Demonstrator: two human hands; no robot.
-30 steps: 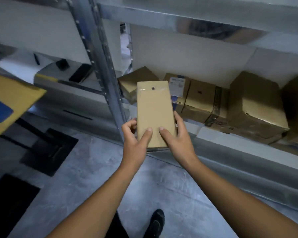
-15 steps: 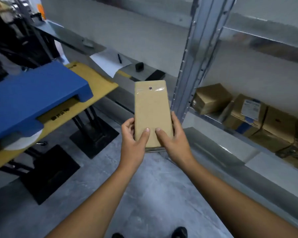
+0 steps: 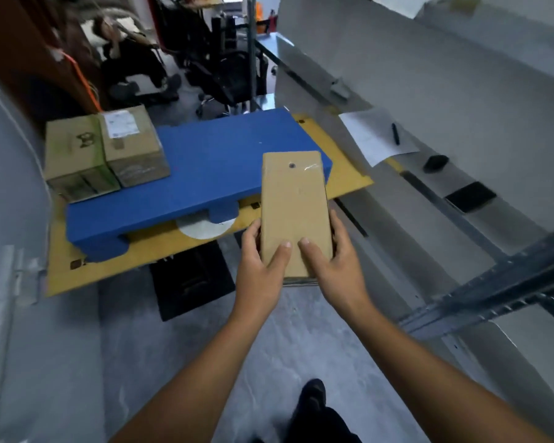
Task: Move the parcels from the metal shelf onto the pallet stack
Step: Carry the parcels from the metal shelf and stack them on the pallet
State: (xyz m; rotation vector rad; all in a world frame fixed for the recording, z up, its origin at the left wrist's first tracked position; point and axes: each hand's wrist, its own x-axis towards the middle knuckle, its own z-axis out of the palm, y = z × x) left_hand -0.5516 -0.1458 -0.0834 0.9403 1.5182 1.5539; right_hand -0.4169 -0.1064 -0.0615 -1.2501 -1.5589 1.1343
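Observation:
A flat tan parcel (image 3: 293, 206) wrapped in clear tape is held in front of me by both hands. My left hand (image 3: 259, 266) grips its lower left edge, thumb on top. My right hand (image 3: 333, 266) grips its lower right edge the same way. Ahead lies the blue pallet (image 3: 205, 174) on a yellow board (image 3: 346, 183). Two brown cardboard boxes (image 3: 103, 151) stand side by side on the pallet's far left corner. The parcel's far end hangs over the pallet's near right corner. The metal shelf frame (image 3: 493, 292) is at the right.
A grey ledge on the right carries a sheet of paper with a pen (image 3: 378, 135), a small black object (image 3: 435, 163) and a black phone (image 3: 470, 196). Black stand bases (image 3: 192, 279) sit under the board. A person sits among office chairs (image 3: 131, 65) at the back. My foot (image 3: 312, 398) is below.
My view has swung left from the shelf to the pallet. The parcel, held the same way in both hands, has travelled with me and now overlaps the pallet's near corner.

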